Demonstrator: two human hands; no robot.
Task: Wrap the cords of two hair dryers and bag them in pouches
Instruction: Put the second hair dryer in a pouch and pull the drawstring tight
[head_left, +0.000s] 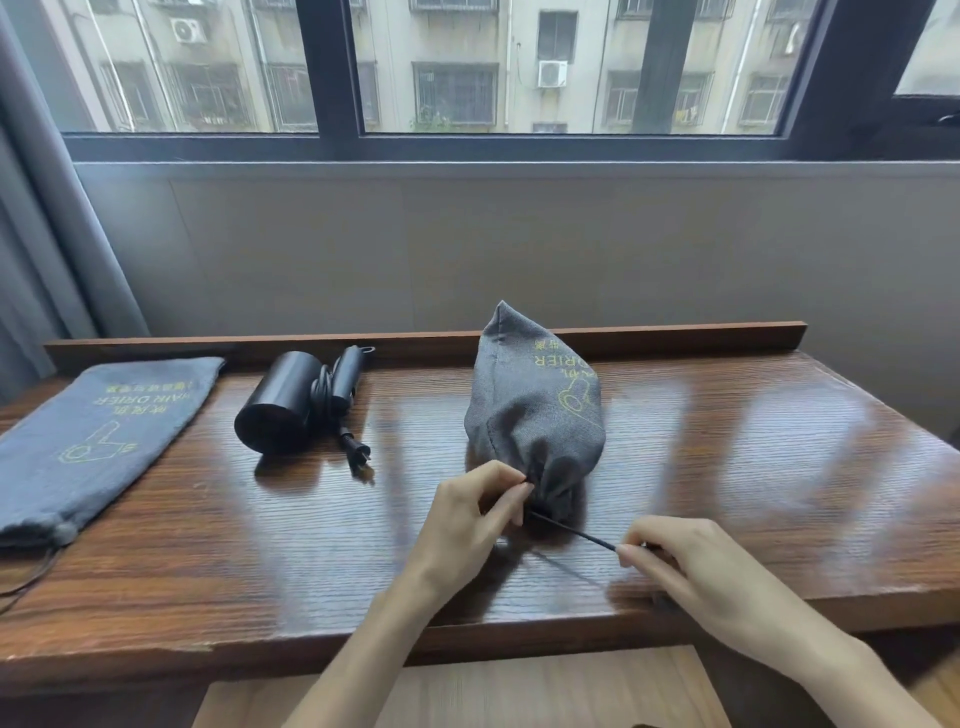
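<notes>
At pouch (535, 410) mouth, left hand (467, 525) pinches fabric, right hand (691, 566) drawstring (576, 531).

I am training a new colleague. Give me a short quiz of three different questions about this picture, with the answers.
1. True or false: the black hair dryer already lies inside a pouch.
2. What does the right hand pinch? A) the drawstring B) the plug C) the flat pouch
3. Fill in: the left hand grips the gathered mouth of the filled ____.

Key: 1 false, it lies bare on the table; 2 A; 3 pouch.
</notes>
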